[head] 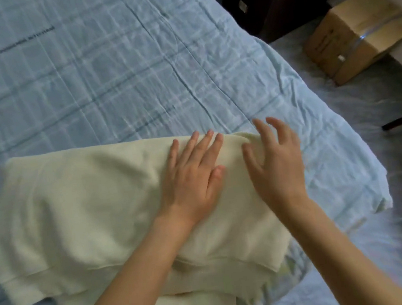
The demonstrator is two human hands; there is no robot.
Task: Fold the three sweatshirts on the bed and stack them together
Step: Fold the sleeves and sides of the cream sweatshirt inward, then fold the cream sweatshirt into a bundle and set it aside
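Both hands, left [192,175] and right [277,166], spread flat on cream sweatshirt [82,214] lying lengthwise left-to-right

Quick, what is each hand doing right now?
Left hand: open, pressed flat on the cream sweatshirt.
Right hand: open, fingers spread, holding nothing.

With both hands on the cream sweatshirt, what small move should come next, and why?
Probably sweep the right hand outward over the cream sweatshirt toward its right edge. The left hand already lies flat, pinning it, while the right hand's spread fingers sit beside a raised fold near the far edge.
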